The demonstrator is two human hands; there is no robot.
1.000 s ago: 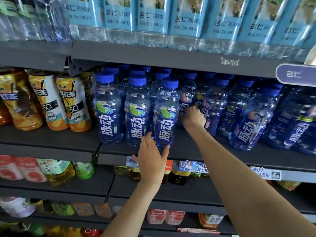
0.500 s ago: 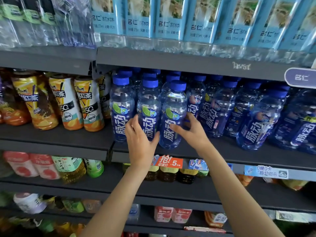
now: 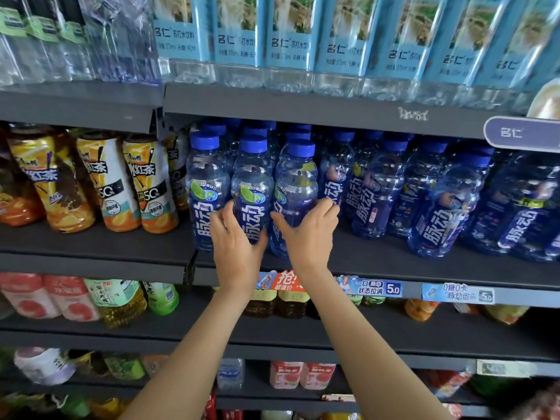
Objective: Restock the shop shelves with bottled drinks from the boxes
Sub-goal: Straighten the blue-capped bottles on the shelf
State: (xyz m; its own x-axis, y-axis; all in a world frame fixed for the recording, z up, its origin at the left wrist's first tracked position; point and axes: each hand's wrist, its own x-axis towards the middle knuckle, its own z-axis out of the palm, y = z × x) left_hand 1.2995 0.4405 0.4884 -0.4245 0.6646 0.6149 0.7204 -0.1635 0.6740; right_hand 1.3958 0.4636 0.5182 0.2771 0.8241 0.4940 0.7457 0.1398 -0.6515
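Blue-capped bottles with dark blue labels fill the middle shelf (image 3: 394, 265). Three stand at the front left of the row. My left hand (image 3: 238, 244) grips the lower part of the middle front bottle (image 3: 253, 189), thumb to its left. My right hand (image 3: 306, 234) grips the third front bottle (image 3: 297, 189), fingers curled round its right side. That bottle's label is turned partly away. The first front bottle (image 3: 206, 189) stands free at my left hand's side. No box is in view.
Orange-and-yellow iced tea bottles (image 3: 109, 183) lean at the left of the same shelf. Light-blue-labelled water bottles (image 3: 291, 34) line the shelf above. More blue bottles (image 3: 439, 213) lean at the right. Price tags (image 3: 375, 287) run along the shelf edge; lower shelves hold mixed drinks.
My right hand came back from deeper among the bottles and took hold of the third front bottle. My left hand rose from the shelf edge onto the middle front bottle. The view shifted left.
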